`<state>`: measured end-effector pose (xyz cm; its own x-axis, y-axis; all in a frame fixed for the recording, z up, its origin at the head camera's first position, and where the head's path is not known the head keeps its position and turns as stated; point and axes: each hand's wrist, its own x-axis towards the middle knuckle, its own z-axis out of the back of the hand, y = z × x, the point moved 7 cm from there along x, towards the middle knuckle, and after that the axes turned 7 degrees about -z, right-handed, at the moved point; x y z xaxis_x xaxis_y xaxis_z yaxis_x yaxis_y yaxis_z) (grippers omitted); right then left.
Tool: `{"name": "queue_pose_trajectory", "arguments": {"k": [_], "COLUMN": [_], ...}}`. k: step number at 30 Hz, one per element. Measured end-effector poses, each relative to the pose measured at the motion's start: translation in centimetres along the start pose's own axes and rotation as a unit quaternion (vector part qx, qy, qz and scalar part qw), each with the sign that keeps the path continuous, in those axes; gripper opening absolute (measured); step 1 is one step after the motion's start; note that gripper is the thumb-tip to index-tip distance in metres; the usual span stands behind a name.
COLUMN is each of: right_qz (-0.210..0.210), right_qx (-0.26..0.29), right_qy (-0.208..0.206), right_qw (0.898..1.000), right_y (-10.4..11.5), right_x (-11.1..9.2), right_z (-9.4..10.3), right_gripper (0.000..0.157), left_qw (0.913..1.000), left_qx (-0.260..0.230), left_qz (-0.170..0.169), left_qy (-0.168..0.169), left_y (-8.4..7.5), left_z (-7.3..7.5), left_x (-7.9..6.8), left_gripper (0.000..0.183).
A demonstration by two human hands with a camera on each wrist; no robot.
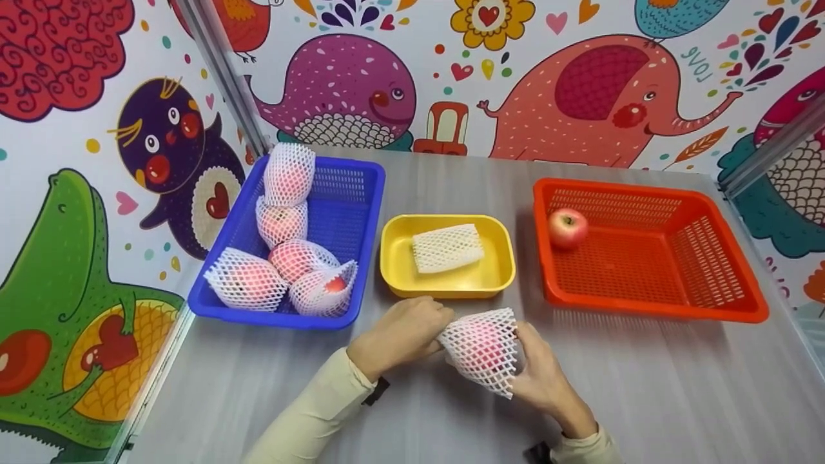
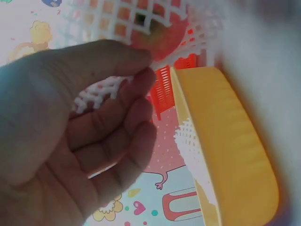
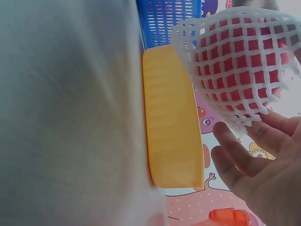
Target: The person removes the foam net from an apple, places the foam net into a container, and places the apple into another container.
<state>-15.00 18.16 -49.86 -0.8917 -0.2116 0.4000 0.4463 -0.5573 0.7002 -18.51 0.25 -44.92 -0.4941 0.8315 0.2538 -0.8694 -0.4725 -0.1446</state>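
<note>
An apple (image 1: 485, 343) sits inside a white foam net sleeve (image 1: 461, 351), held above the table in front of the yellow tray. My left hand (image 1: 405, 332) pinches the sleeve's left end between thumb and forefinger; its other fingers curl loosely below in the left wrist view. At the sleeve's opposite end, my right hand (image 1: 544, 374) holds the netted apple with thumb and fingers around its edge. The right wrist view shows the red fruit (image 3: 240, 63) through the mesh, with two lower fingers (image 3: 233, 148) apart from it.
A blue basket (image 1: 377, 212) on the left holds several netted apples (image 1: 251, 283). The yellow tray (image 1: 448, 293) in the middle contains one flat foam sleeve (image 1: 448, 248). To the right, a red basket (image 1: 651, 309) has one bare apple (image 1: 568, 229). Printed panels wall the table's back and sides.
</note>
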Motion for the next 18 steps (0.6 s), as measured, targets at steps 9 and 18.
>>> {"name": "queue_pose_trajectory", "arguments": {"k": [9,18], "right_qz": [0.02,-0.055], "right_qx": [0.047,0.036], "right_qy": [-0.004,-0.041], "right_qw": [0.999,0.997], "right_y": [0.3,-1.0], "right_x": [0.0,-0.4], "right_z": [1.3,4.2], "right_gripper": [0.081,0.083], "left_qw": [0.9988,0.9955], "left_qx": [-0.009,0.016], "left_qz": [0.044,0.083], "left_qy": [-0.023,-0.042], "left_y": [1.6,3.3], "left_z": [1.0,2.5], "left_x": [-0.4,-1.1], "left_gripper": [0.015,0.02]}}
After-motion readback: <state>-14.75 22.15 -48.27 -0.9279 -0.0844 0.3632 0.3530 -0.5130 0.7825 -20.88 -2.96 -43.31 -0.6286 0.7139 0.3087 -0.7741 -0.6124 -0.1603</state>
